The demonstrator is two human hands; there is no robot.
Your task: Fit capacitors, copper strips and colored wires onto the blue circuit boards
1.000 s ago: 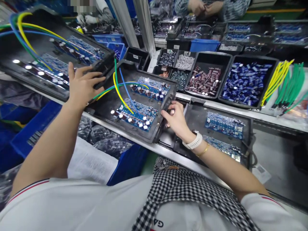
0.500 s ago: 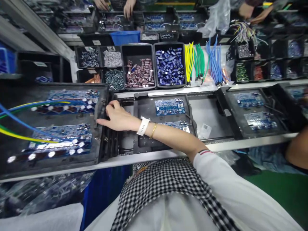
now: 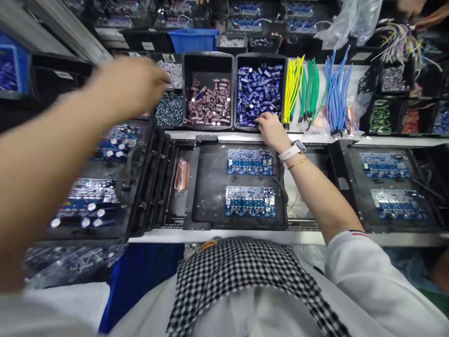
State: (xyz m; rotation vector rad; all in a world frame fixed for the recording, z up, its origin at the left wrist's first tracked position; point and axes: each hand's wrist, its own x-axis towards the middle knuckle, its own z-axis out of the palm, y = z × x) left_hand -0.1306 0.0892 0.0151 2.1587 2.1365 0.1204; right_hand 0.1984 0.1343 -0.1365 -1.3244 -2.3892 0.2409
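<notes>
My right hand point(image 3: 272, 129) reaches into the front edge of the black bin of blue capacitors point(image 3: 257, 86), fingers curled down among them; what they hold is hidden. My left hand point(image 3: 135, 84) is raised over the left bins, near the bin of small grey parts point(image 3: 169, 110), and is smeared by motion. In front of me lies a black tray point(image 3: 210, 187) carrying two blue circuit boards, one farther point(image 3: 249, 162) and one nearer point(image 3: 250, 201).
A tray with populated boards point(image 3: 93, 196) lies at left, another tray point(image 3: 393, 187) at right. A bin of maroon capacitors point(image 3: 208, 100) and yellow point(image 3: 293, 89), green point(image 3: 310, 89) and blue wires point(image 3: 335, 93) line the back. A copper part point(image 3: 182, 173) rests left of the middle tray.
My right hand left the left tray's edge and moved up and right into the blue capacitor bin. My left arm swung into view over the left bins. The view shifted slightly.
</notes>
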